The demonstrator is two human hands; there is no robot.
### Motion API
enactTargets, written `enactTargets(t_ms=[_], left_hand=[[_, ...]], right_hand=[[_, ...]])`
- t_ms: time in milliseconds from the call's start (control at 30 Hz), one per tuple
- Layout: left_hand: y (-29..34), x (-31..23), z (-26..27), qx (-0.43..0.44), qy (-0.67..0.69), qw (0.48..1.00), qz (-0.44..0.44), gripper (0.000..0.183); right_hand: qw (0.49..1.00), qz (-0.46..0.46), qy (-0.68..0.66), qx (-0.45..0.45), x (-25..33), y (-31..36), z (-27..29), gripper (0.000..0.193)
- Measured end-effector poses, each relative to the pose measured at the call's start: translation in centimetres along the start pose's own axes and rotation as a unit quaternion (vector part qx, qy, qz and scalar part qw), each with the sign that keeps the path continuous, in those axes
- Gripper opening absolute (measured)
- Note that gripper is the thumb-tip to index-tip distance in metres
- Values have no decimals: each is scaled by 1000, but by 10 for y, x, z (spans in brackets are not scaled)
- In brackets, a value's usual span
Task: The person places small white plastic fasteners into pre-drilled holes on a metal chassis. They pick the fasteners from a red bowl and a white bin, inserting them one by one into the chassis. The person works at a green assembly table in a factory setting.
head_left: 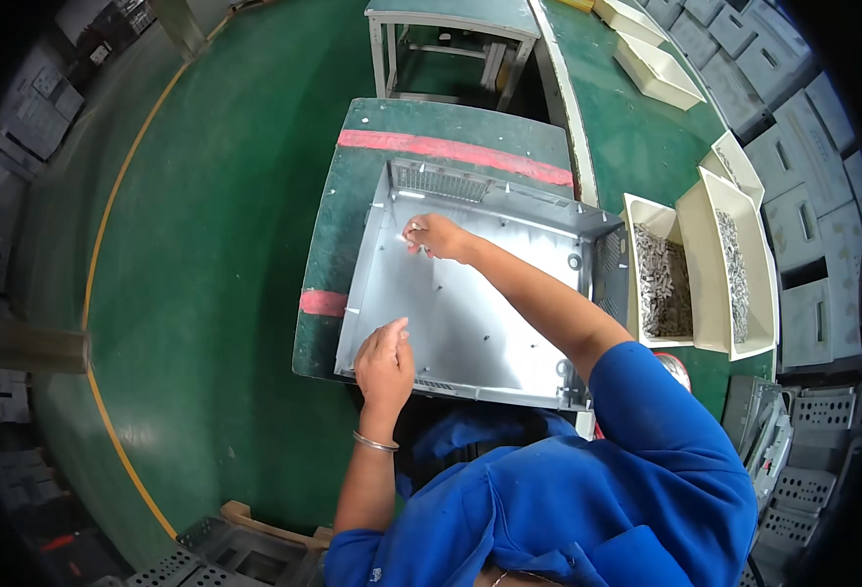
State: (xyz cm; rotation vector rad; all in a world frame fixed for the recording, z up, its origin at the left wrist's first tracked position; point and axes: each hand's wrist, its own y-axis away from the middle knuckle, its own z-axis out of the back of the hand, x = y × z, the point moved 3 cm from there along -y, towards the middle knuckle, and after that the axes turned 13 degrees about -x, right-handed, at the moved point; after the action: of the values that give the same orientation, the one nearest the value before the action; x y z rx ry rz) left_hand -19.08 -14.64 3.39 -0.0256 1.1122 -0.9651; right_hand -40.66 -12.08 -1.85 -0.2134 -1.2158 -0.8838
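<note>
A shallow silver sheet-metal case (451, 323) with raised walls lies on a green work table in front of me. My right hand (435, 238) reaches across its far left part, fingertips pinched. Something small and pale seems to show at those fingertips, too small to name. Near the case's front left corner is my left hand (384, 367), its fingers curled and pressed together; whatever it may hold is hidden. Small white pieces stick up along the left and far walls. Several small dark holes or studs dot the case floor.
The green table (318, 235) carries red tape strips. To the right, a cream bin (632, 220) and a larger cream bin (764, 284) hold many small metal parts. A grey bench (451, 12) stands beyond. Grey boxes (798, 196) are stacked far right.
</note>
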Motion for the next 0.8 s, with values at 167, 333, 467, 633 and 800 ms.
enactTargets(t_ms=[167,333,467,633,800], left_hand=[[-2,1,0,-7,-10,1000,-12,16],[-2,0,1,-32,-8,999,-24,17],[2,4,0,-56,-4,998,-29,19],[2,4,0,-44,-7,999,-27,19],[1,4,-1,-37,-13,999,-14,18]], right_hand=[[981,45,181,-47,1,-16,-18,19],[951,100,290,-44,-7,-9,-31,26],[937,97,326,76,11,30,-31,27],[961,133,195,147,-4,71,-8,25],[960,117,244,70,-33,108,18,19]])
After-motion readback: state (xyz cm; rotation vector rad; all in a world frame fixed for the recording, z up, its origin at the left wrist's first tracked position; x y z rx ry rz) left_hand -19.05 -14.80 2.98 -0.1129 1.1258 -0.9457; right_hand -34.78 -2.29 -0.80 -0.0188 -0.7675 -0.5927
